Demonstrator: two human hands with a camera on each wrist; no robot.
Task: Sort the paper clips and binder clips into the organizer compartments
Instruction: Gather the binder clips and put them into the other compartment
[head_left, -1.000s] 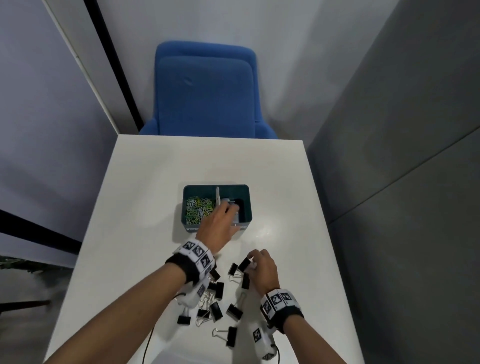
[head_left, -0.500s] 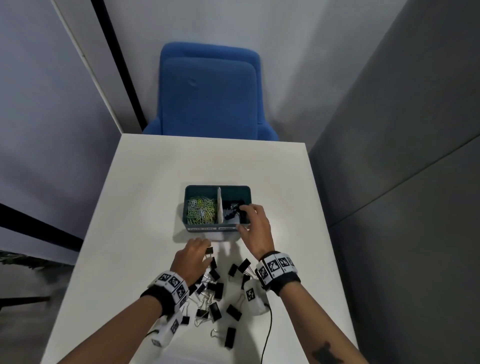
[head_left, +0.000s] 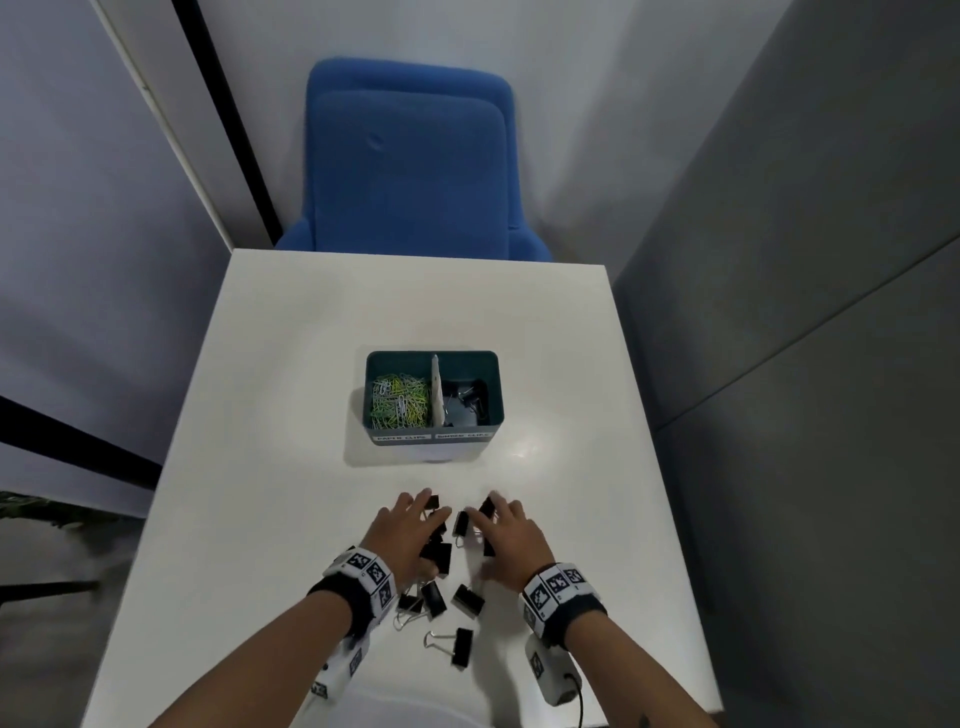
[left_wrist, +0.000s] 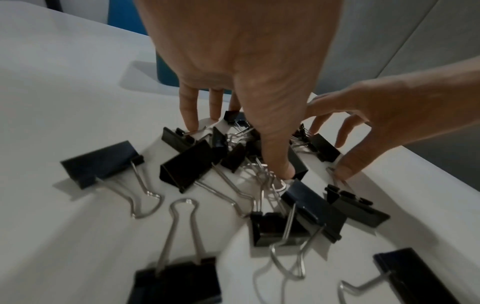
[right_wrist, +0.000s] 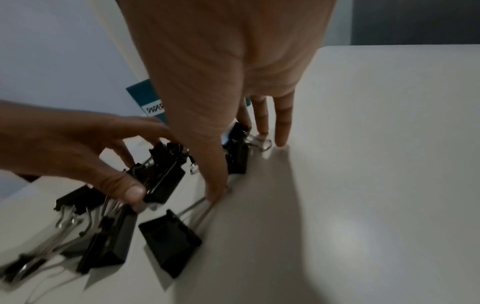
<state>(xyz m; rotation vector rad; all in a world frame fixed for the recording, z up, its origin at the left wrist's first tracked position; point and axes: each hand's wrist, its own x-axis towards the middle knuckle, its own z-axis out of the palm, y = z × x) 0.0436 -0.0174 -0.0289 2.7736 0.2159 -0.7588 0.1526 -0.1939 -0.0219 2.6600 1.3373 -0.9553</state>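
Observation:
The teal organizer (head_left: 497, 395) stands mid-table; its left compartment holds coloured paper clips (head_left: 399, 402), its right one black binder clips (head_left: 466, 397). Several loose binder clips (head_left: 441, 595) lie in a pile near the front edge. My left hand (head_left: 423, 514) is down on the pile, thumb and fingers curled round a cluster of black binder clips (right_wrist: 162, 176). My right hand (head_left: 493, 519) hovers beside it with spread, straight fingers; its fingertips (right_wrist: 262, 127) touch the wire handle of one binder clip (right_wrist: 237, 158), and the thumb rests on another clip's handle.
The white table (head_left: 291, 415) ends just right of my right hand. A blue chair (head_left: 410, 166) stands behind the far edge. One binder clip (head_left: 462, 647) lies apart, closest to me. Grey walls close in on both sides.
My right hand has come back from the organizer's right compartment to the pile. The left hand, at the organizer one second ago, now has its fingers round clips in the pile.

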